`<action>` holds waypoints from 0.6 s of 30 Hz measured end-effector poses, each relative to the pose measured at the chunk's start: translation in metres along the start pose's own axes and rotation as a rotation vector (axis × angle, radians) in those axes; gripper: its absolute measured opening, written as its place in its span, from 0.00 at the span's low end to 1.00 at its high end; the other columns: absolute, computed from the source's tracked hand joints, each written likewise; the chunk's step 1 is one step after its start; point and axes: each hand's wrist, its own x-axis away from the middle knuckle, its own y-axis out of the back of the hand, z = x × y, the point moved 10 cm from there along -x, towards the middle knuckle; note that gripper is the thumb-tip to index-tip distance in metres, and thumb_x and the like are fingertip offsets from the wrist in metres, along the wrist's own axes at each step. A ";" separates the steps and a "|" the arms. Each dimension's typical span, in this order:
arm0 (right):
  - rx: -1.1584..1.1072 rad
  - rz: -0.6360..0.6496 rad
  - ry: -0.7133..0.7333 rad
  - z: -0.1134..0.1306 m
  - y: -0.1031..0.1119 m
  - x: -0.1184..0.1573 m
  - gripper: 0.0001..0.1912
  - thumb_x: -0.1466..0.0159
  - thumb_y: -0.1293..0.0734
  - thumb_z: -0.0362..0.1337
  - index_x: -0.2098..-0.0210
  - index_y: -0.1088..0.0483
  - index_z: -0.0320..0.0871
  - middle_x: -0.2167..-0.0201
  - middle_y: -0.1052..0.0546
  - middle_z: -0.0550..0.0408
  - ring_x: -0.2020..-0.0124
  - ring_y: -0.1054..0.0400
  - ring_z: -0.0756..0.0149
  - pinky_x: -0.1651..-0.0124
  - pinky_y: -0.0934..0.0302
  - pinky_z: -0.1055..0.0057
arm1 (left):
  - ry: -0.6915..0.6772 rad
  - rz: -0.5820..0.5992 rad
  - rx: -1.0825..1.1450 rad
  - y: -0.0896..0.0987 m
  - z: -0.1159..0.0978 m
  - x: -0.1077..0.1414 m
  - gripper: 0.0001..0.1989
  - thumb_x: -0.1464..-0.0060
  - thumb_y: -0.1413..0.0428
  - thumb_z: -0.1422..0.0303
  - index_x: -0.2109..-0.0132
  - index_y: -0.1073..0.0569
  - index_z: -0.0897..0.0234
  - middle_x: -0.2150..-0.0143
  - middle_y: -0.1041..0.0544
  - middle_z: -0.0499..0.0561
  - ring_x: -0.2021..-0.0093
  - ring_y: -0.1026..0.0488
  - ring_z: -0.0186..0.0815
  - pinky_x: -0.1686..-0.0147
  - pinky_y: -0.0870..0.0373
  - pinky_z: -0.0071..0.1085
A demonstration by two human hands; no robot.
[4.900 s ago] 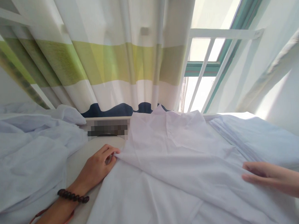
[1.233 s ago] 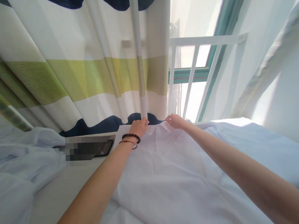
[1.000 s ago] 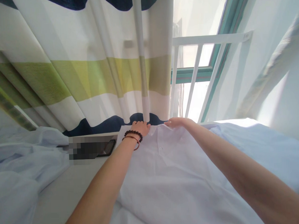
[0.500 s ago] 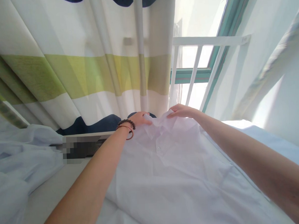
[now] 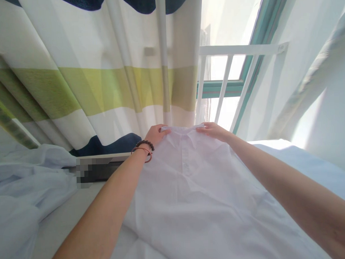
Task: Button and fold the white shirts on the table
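Observation:
A white shirt (image 5: 186,204) with a short buttoned placket lies spread over the bed in front of me, lightly creased. My left hand (image 5: 157,134), with a dark beaded bracelet and a reddish-brown bangle at its wrist, pinches the left end of the shirt's collar edge. At the right end of that edge, my right hand (image 5: 213,131) grips the cloth between thumb and fingers. Between the two hands the collar edge is stretched nearly straight, slightly raised. The shirt's lower part runs out of view toward me.
Crumpled white bedding (image 5: 35,187) is heaped at the left. Beside my left forearm lies a dark object (image 5: 106,171), partly blurred out. A striped curtain (image 5: 108,86) hangs behind the bed, with a white railing (image 5: 240,49) and a teal-framed window (image 5: 222,89) at the back right.
The collar edge was bunched and folded between my hands; now it is pulled straight. My hands have moved slightly farther apart, and the placket shows more fully.

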 end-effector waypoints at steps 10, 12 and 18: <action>0.085 0.253 -0.003 0.005 -0.021 0.009 0.14 0.43 0.31 0.47 0.61 0.25 0.47 0.60 0.21 0.53 0.62 0.28 0.62 0.65 0.37 0.72 | -0.039 0.195 0.018 -0.011 0.000 0.015 0.20 0.61 0.36 0.58 0.61 0.26 0.64 0.70 0.23 0.49 0.67 0.26 0.38 0.69 0.31 0.30; 0.099 0.314 -0.013 0.008 -0.024 0.011 0.14 0.44 0.31 0.46 0.60 0.24 0.48 0.60 0.21 0.53 0.60 0.28 0.61 0.63 0.36 0.71 | -0.057 0.190 0.003 -0.011 -0.005 0.016 0.17 0.60 0.37 0.59 0.63 0.27 0.64 0.72 0.25 0.47 0.69 0.27 0.37 0.70 0.33 0.29; 0.148 0.329 -0.011 0.015 -0.024 0.013 0.13 0.44 0.31 0.44 0.60 0.26 0.50 0.56 0.22 0.55 0.57 0.28 0.61 0.60 0.35 0.71 | -0.097 0.148 -0.059 -0.008 -0.020 0.019 0.12 0.60 0.39 0.62 0.69 0.30 0.63 0.73 0.29 0.45 0.71 0.32 0.33 0.71 0.38 0.27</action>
